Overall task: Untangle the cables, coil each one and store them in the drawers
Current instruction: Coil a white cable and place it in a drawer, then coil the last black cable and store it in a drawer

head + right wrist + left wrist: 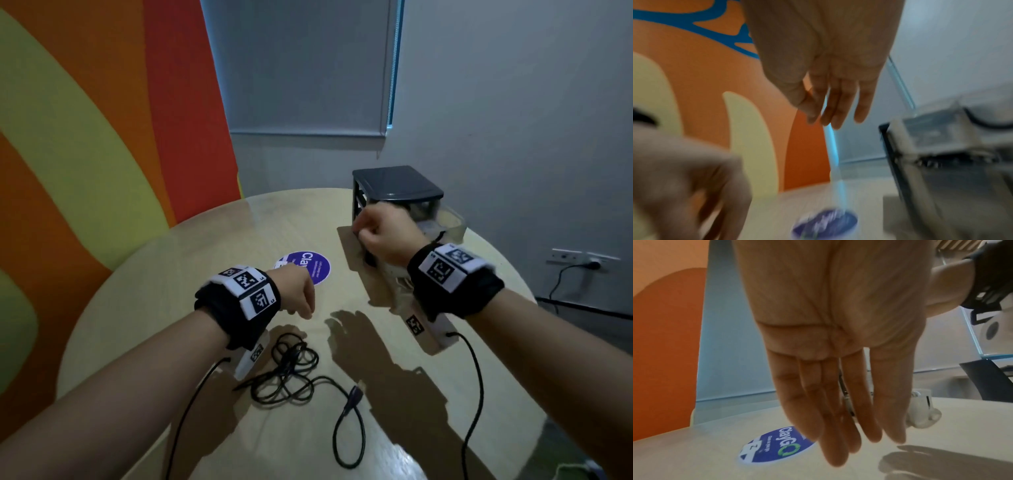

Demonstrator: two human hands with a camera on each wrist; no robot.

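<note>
A tangled black cable [291,366] lies on the round table near me, its plug end [356,394] trailing right. My left hand [298,294] hovers just beyond the tangle, and its fingers [838,410] hang straight and hold nothing. My right hand [376,233] is in front of the dark grey drawer unit [397,188]; its fingers [838,105] are loose and empty in the blurred right wrist view. A clear drawer [448,219] stands pulled out. A black cable [982,125] lies inside a drawer.
The drawer unit stands on a brown cardboard sheet [349,246] at the table's far right. A round purple sticker [308,267] is on the tabletop [191,267] by my left hand. Camera leads run from both wrists. Walls stand close behind the table.
</note>
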